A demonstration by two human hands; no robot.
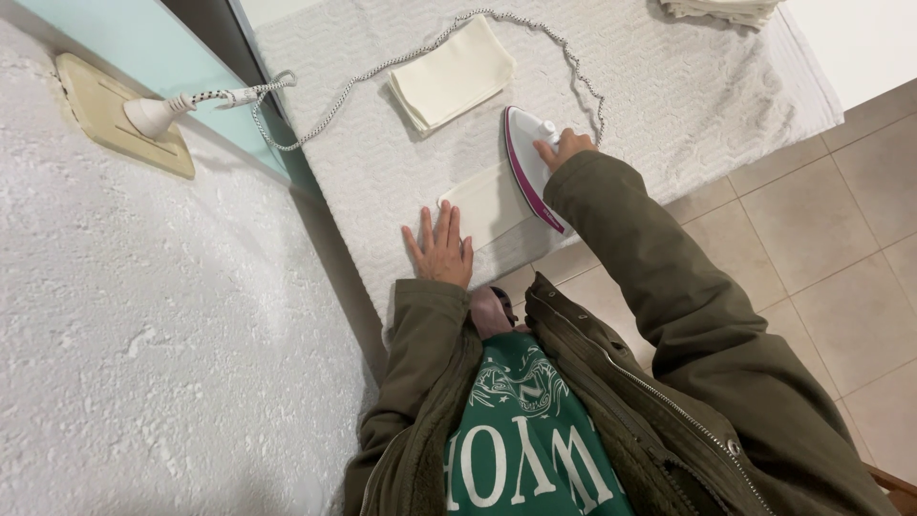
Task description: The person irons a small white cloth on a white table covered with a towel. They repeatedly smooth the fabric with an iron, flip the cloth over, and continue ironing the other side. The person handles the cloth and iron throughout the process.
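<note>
Right hand (565, 146) was wrapped around the handle of the iron (528, 164), fingers curled shut on it, thumb side toward the iron's rear. Sleeve of an olive-green jacket ran back from the wrist, arm stretched forward and bent slightly at the elbow.

Iron: white plastic body with a magenta edge band, pointed teardrop outline, seen from its side with the nose pointing toward the person. It sat on the right edge of a cream cloth (485, 204), flat, rectangular, smooth weave, lying near the front edge of the tabletop (669, 96).

Left hand (441, 248) lay flat, palm down, fingers spread a little and pointing away from the body, pressing on the covering just beside the near left corner of the cream cloth; fingertips touched or nearly touched its edge, could not tell which.

Tabletop covering: white, textured fabric with a wavy ribbed pattern. Further back, a folded cloth (453, 75), same cream colour, squared stack, well apart from the iron. A braided black-and-white cord (401, 62) looped around it, running from the iron to a white plug (158, 115) in a beige wall socket plate (105, 115) on rough white plaster. Another pile of folded cloths (721, 10) sat at the far edge. Floor was beige tile.
</note>
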